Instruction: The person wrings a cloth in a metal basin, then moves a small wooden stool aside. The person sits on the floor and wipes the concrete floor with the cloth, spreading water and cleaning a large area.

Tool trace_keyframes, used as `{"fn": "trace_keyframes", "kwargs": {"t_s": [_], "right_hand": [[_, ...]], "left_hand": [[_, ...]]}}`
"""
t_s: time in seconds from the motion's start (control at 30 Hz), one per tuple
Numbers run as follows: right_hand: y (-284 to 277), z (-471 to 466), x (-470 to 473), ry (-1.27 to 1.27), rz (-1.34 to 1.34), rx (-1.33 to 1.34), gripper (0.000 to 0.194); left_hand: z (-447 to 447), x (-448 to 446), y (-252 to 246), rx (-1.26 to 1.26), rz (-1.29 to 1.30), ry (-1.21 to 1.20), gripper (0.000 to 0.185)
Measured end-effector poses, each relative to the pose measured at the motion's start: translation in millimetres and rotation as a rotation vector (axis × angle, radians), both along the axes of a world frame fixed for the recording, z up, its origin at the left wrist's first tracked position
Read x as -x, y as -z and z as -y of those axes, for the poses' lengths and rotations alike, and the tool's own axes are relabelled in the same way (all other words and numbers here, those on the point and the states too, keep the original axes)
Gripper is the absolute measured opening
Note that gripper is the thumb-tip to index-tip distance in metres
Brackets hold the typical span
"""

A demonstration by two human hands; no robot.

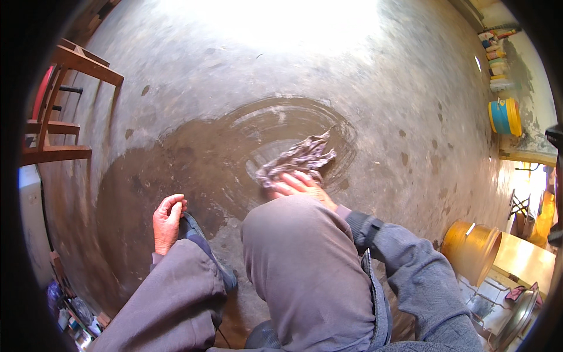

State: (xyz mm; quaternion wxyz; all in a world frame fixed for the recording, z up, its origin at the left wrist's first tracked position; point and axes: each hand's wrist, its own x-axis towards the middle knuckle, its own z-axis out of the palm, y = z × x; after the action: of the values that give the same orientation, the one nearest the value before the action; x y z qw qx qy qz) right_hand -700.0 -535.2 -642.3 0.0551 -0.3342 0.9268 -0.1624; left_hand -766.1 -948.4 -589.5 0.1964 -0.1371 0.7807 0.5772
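Under the fingers of my right hand (303, 187) a crumpled, patterned cloth (299, 160) is pressed against the concrete floor (396, 88). My right knee hides part of that wrist. Around the cloth, curved streaks run through a dark wet patch (189, 163) that spreads to the left. My left hand (168, 218) hangs beside my left knee, just above my shoe (211, 246). Its fingers are curled in with nothing visible in them.
A brown wooden chair (83, 66) stands at the far left. On the right are a yellow bucket (470, 251) and a blue-and-yellow bucket (505, 116) by the wall. Several containers (497, 61) line that wall. Assorted clutter (79, 312) lies at the lower left.
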Motion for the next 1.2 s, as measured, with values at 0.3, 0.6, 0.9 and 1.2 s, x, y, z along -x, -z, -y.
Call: {"fn": "trace_keyframes", "kwargs": {"t_s": [0.3, 0.6, 0.9, 1.2], "right_hand": [[-38.6, 65.1, 81.3, -0.014, -0.172, 0.420, 0.065], [-32.8, 65.6, 93.3, 0.038, -0.159, 0.239, 0.056], [-13.1, -50.1, 100.3, 0.645, -0.262, -0.054, 0.050], [-16.7, 26.8, 26.7, 0.009, -0.087, 0.121, 0.048]], "left_hand": [[5.3, -4.7, 4.5, -0.088, 0.012, -0.067, 0.020], [7.0, -6.2, 7.2, -0.110, 0.006, -0.086, 0.020], [8.6, -11.8, 5.0, -0.151, -0.011, -0.109, 0.022], [9.6, -13.4, 4.9, -0.114, -0.008, -0.075, 0.024]]}}
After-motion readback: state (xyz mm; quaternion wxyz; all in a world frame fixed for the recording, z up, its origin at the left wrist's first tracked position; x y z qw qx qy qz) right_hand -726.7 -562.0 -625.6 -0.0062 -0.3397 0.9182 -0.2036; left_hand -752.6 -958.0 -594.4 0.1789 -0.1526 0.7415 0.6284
